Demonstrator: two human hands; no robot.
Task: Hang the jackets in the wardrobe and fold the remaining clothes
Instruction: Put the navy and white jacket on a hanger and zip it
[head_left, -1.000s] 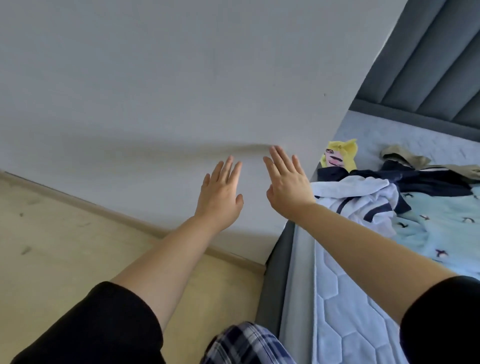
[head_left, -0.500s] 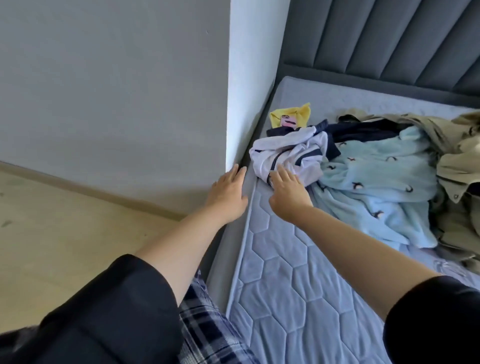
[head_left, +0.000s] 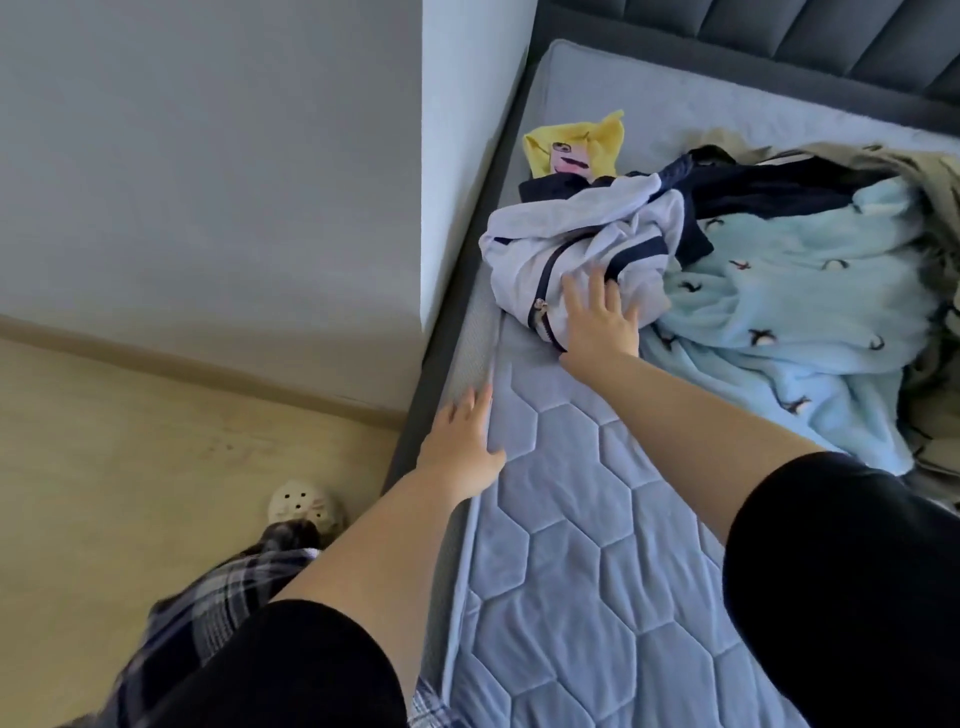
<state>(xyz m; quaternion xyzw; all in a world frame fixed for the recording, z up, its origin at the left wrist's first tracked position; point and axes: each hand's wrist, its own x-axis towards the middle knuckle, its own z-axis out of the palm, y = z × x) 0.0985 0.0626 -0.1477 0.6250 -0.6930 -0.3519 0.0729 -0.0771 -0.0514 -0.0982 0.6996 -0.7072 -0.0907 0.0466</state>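
Hands reaching for the first jacket

Right hand (head_left: 597, 317) lies flat, fingers spread, on the crumpled white zip-up jacket with navy trim (head_left: 576, 249) at the quilted grey-blue mattress (head_left: 561, 519) edge, likely to gather it; left hand (head_left: 462, 441) rests open beside, perhaps bracing.

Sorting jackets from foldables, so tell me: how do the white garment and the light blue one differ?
The white garment has a dark zipper and navy stripes; the light blue garment is fleecy with small bird prints. The white one is bunched small, the blue spreads wider. Both lie crumpled on the mattress.
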